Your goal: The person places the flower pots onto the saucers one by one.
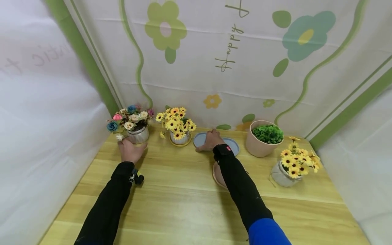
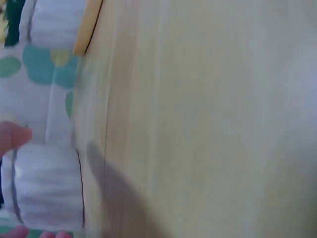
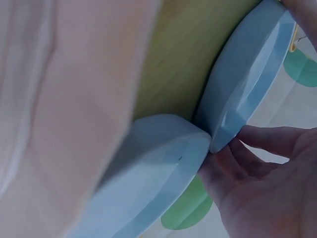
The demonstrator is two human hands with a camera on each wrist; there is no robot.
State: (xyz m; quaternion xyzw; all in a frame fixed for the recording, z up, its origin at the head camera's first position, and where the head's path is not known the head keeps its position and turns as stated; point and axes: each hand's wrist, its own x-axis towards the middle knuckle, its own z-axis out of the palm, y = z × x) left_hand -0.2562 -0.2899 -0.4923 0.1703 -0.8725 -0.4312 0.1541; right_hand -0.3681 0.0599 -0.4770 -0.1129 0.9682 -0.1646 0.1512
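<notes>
At the table's back left, my left hand (image 1: pixel 131 150) is at a whitish pot (image 1: pixel 139 135) of mixed artificial roses (image 1: pixel 130 119). The left wrist view shows thumb and fingertips on opposite sides of that pot (image 2: pixel 47 186), which stands on the wood. My right hand (image 1: pixel 211 140) grips the left of two blue-grey plant saucers. In the right wrist view, its thumb and fingers span this saucer (image 3: pixel 242 74); the fingers reach in where its rim meets the second saucer (image 3: pixel 153 173). A pink faceted piece (image 1: pixel 218 174) lies partly hidden below my right forearm.
Between my hands stands a pot of yellow daisies (image 1: pixel 176 124) on a yellow saucer (image 1: pixel 180 145). To the right are a pink pot (image 1: pixel 258 144) with green foliage and another yellow daisy pot (image 1: pixel 283 175). A printed white curtain (image 1: pixel 190 78) hangs behind the wooden table (image 1: pixel 171 204).
</notes>
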